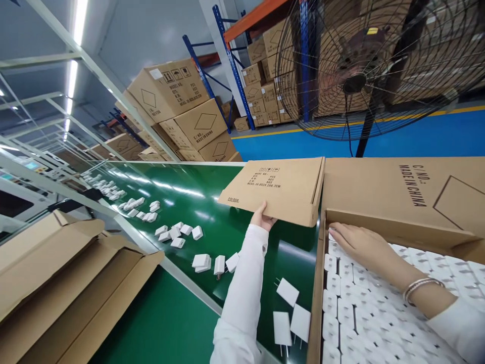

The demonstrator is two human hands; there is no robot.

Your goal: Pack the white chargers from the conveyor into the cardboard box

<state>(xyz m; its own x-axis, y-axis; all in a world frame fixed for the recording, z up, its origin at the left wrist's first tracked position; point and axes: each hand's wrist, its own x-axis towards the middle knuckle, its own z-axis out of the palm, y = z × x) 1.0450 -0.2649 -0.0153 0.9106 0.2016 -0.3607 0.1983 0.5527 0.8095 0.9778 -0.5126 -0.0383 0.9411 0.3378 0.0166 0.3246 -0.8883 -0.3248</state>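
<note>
My left hand [263, 218] grips the near edge of a flat brown cardboard box [280, 187] with printing on it, thumb on top, held above the green conveyor belt [182, 189]. To the right stands an open carton [382, 220] filled with rows of white chargers [364, 303]. My right hand [352, 237] lies over the far left corner of these rows, its fingertips near the carton's inner wall; whether they hold a charger cannot be made out. Loose white chargers [287, 291] with metal prongs lie on the belt left of the carton.
Open brown cartons [76, 273] stand at the left beside the belt's metal edge. A large black fan [356, 83] is beyond the carton. Stacked boxes [204, 124] and blue-orange racks rise behind the belt.
</note>
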